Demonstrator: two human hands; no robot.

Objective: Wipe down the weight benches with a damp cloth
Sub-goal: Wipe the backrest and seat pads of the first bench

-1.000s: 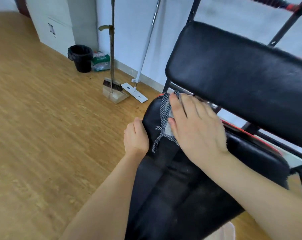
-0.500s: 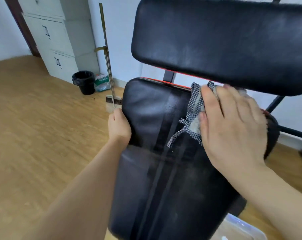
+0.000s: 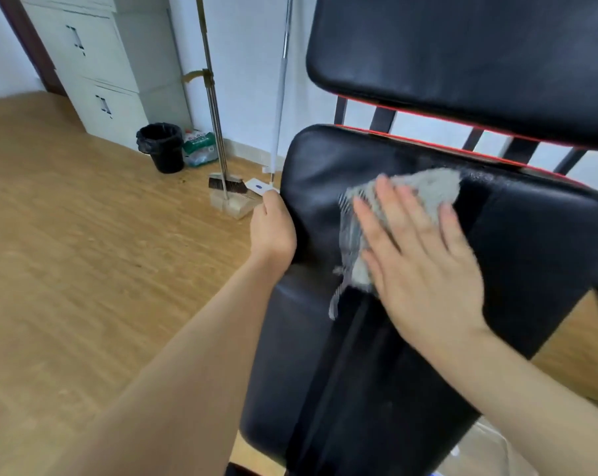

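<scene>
Wiping the bench pad, one hand bracing

The right hand (image 3: 424, 255) lies flat, fingers spread, pressing the grey cloth (image 3: 407, 207) onto the black bench pad (image 3: 376, 372); the left hand (image 3: 273, 228) is wrapped closed around the pad's left edge. The pad's long axis runs away from the person, so unwiped surface probably lies nearer and to the right, though blur hides the streaks. Beyond rises the upper pad (image 3: 462, 49).

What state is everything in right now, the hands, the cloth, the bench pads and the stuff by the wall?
Left hand: gripping the lower pad's left edge.
Right hand: flat, fingers spread, pressing the cloth.
Cloth: spread on the pad, blurred.
Lower pad: tilted.
Upper pad: untouched.
Bin: open, lined.
Broom: upright.
</scene>
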